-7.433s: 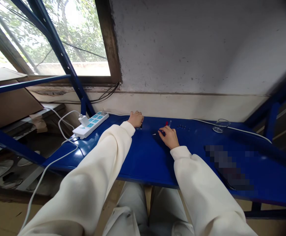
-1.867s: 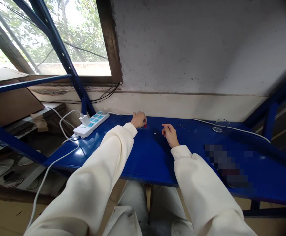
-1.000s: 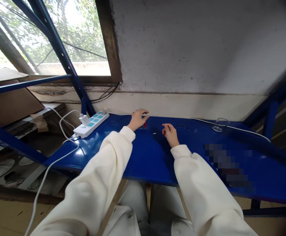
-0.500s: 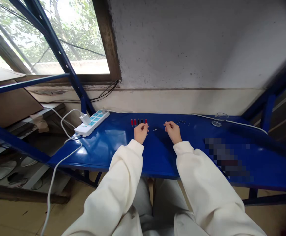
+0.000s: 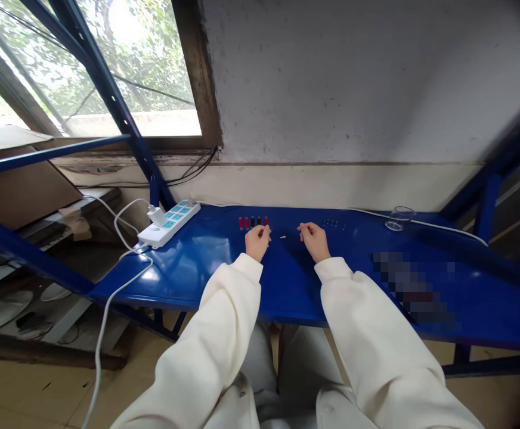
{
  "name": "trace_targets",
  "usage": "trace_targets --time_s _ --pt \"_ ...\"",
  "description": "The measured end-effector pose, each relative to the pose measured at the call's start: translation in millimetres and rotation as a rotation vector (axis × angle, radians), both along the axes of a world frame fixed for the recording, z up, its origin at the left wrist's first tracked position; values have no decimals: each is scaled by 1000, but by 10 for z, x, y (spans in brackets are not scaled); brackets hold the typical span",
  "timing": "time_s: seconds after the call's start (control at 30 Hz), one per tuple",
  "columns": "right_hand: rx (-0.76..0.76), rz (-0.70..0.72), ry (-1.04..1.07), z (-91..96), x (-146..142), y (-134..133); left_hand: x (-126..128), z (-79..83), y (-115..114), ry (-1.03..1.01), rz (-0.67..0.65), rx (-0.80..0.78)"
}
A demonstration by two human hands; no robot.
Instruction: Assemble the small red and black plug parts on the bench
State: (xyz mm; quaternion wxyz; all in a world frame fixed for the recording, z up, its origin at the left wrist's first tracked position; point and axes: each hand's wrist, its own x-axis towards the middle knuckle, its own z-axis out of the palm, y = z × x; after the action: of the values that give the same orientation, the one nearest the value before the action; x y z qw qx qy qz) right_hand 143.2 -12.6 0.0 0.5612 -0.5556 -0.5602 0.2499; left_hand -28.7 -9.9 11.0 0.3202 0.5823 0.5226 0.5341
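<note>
Curled fingers close my left hand (image 5: pixel 257 242) just in front of a row of small red and black cylinders (image 5: pixel 246 223); whatever it may hold is hidden. To the right, my right hand (image 5: pixel 313 239) is also closed, thumb against finger, and anything in it is too small to make out. On the blue table (image 5: pixel 287 280), in the gap between the hands, lies a tiny pale pointed piece (image 5: pixel 282 237). Several tiny dark parts (image 5: pixel 331 223) are scattered just beyond my right hand.
A white power strip (image 5: pixel 169 224) with a plug and cable stands at the table's left. A clear glass (image 5: pixel 399 218) is at the back right, near a white cable (image 5: pixel 448 228). A blurred-out dark object (image 5: pixel 412 286) lies at the right. Blue frame posts (image 5: pixel 488 205) flank the table.
The view has shifted very slightly. Both hands keep almost the same place and closed shape, and the small parts on the table stay put.
</note>
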Motion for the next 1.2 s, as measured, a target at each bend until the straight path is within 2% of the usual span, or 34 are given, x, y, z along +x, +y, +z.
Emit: trace_targets --time_s 0.2,0.37,0.53,0.63,0.77,1.0,1.2 --pt "-4 2 -3 2 -2 -7 -11 -37 26 -35 10 17" --pt "-10 58 -87 2 -19 -7 -43 -73 80 -171 33 -4" --pt "-26 126 -412 -19 -170 156 -62 -71 125 -405 100 -66" --pt "-101 119 -613 -4 -334 302 -65 -52 124 -492 134 -77" --pt "-213 95 -743 27 -536 471 -70 -19 104 -550 155 -77" --pt "-267 45 -786 -8 -695 657 -55 13 85 -595 166 -97" --pt "-266 30 -713 12 -707 667 -48 33 63 -564 143 -85"
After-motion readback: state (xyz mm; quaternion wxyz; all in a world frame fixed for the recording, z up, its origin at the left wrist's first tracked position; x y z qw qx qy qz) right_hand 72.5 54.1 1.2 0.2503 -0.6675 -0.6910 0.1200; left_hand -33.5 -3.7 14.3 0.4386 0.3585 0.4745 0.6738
